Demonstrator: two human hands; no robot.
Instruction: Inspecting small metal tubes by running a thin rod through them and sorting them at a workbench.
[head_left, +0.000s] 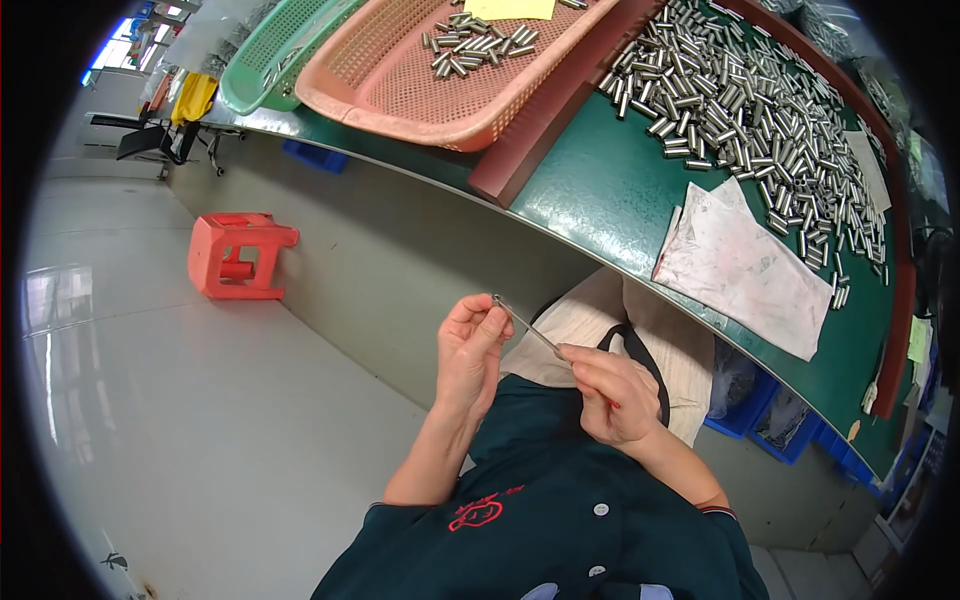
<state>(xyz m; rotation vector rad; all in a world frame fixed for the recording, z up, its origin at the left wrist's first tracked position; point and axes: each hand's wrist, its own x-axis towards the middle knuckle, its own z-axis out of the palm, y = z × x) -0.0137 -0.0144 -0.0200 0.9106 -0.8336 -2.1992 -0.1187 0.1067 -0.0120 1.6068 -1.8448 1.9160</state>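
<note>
Above my lap, my left hand [470,352] is closed in a pinch at the far end of a thin metal rod [537,334]. A small metal piece [496,298] shows at its fingertips; its full shape is hidden by the fingers. My right hand [618,392] is closed around the near end of the rod, with a small spot of red between its curled fingers. The rod slants from the right fingertips up to the left ones. On the green table lies a large heap of short, shiny metal tubes [735,105].
A stained white cloth [745,268] lies at the table's near edge. A dark red bar [548,135] stands between the heap and a pink mesh basket [400,118] holding more tubes. Farther left is a green basket [243,92]. A red stool [225,262] and blue bins [780,425] are lower down.
</note>
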